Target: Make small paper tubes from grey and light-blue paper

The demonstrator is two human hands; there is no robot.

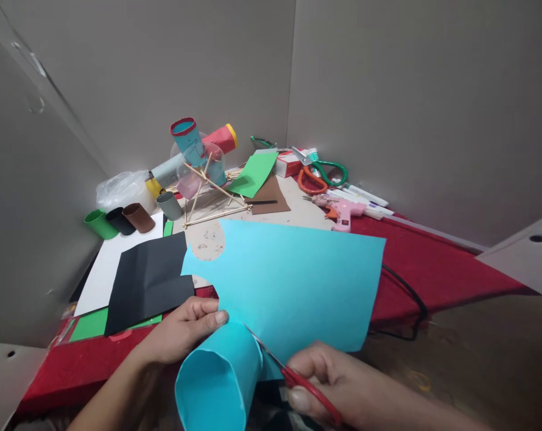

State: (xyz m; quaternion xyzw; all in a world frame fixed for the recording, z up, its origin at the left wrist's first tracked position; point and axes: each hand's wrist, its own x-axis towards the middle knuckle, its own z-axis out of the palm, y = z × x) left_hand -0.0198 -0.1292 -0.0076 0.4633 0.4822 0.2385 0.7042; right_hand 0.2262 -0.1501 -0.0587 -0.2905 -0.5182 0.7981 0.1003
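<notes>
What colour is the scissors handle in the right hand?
Red: the scissors handle shows best in the head view.

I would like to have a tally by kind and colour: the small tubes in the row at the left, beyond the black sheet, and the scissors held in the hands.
Green tube: 1
Black tube: 1
Brown tube: 1
Grey tube: 1
Red-handled scissors, in the right hand: 1
Total: 5

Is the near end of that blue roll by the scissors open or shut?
Open: the blue roll has a rounded near rim, and its hollow inside shows.
</notes>
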